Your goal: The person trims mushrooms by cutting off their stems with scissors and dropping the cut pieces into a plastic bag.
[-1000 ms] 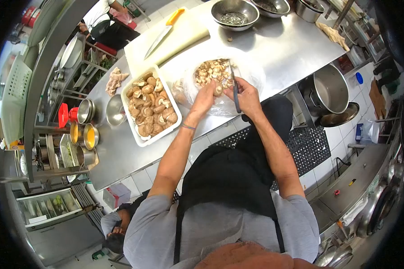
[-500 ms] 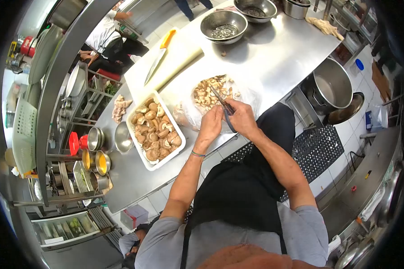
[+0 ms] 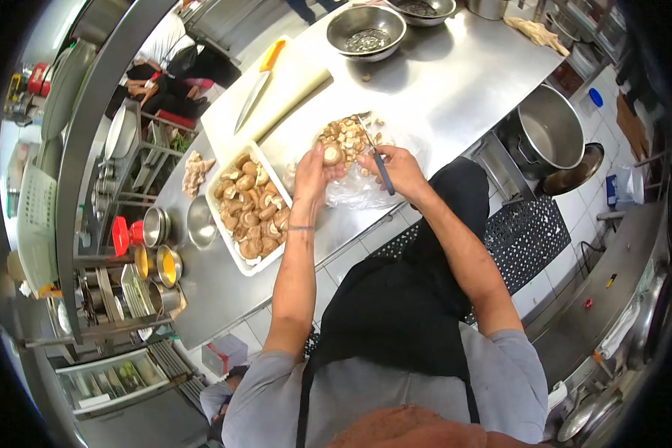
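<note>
A whole brown mushroom (image 3: pixel 332 154) is pinched in the fingers of my left hand (image 3: pixel 310 178), just over the near-left side of a pile of cut mushroom pieces (image 3: pixel 353 137). The pile sits on a clear plastic bag (image 3: pixel 411 149) on the steel table. My right hand (image 3: pixel 399 173) is closed around dark-handled scissors (image 3: pixel 383 170), with the blades pointing away over the pieces. Left of my left hand stands a white tray (image 3: pixel 248 270) filled with whole brown mushrooms (image 3: pixel 254 209).
A knife with an orange handle (image 3: pixel 272 56) lies on a cutting board (image 3: pixel 228 112). Steel bowls (image 3: pixel 366 33) stand at the far side of the steel table (image 3: pixel 455 97). A large pot (image 3: pixel 549 127) is to the right. A person (image 3: pixel 157 82) is at far left.
My left hand has moved left, away from my right hand, and now shows a whole mushroom. The scissors have turned more upright in my right hand. The view has shifted slightly.
</note>
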`<state>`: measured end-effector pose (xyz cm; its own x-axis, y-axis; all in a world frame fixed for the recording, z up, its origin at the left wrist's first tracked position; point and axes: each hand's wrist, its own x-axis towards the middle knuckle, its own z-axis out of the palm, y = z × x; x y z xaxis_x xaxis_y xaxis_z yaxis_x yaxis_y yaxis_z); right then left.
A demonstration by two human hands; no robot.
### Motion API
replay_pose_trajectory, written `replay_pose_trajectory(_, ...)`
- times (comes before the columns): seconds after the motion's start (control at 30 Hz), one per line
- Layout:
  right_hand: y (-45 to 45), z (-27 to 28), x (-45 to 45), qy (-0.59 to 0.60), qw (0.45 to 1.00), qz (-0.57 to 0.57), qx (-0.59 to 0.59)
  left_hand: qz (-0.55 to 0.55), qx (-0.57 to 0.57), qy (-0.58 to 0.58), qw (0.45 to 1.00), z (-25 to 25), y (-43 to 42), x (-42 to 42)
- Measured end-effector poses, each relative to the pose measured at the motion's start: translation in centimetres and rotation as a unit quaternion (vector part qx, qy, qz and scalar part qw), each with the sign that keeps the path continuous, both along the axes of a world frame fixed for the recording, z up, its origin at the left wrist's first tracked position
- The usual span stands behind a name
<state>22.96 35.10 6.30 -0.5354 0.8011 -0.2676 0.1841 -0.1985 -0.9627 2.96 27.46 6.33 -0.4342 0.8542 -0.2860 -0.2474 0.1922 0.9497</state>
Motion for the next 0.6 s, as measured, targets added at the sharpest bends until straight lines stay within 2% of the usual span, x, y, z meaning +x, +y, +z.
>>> replay_pose_trajectory(0.03, -0.4, 0.4, 0.3, 0.035, 0.998, 0.028, -0.051, 0.024, -0.008, -0.031, 0.999, -0.1, 0.2, -0.2)
replay_pose_trajectory(0.13, -1.4, 0.4, 0.8, 0.039, 0.987, 0.100, -0.117, 0.024, 0.045, -0.038, 0.998, -1.2, 0.5, -0.7)
replay_pose_trajectory(0.27, -2.2, -0.4, 0.4, 0.008, 0.987, 0.122, -0.106, -0.026, 0.041, -0.036, 0.998, -0.3, 0.4, -0.5)
replay_pose_trajectory(0.47, -2.2, -0.8, -0.1, 0.020, 0.983, 0.128, -0.128, 0.073, 0.021, 0.028, 0.997, -1.1, 0.5, 0.7)
replay_pose_trajectory(0.6, -2.0, -0.5, 0.0, 0.028, 0.981, 0.127, -0.147, 0.045, 0.014, 0.030, 0.998, -0.6, 0.2, 2.1)
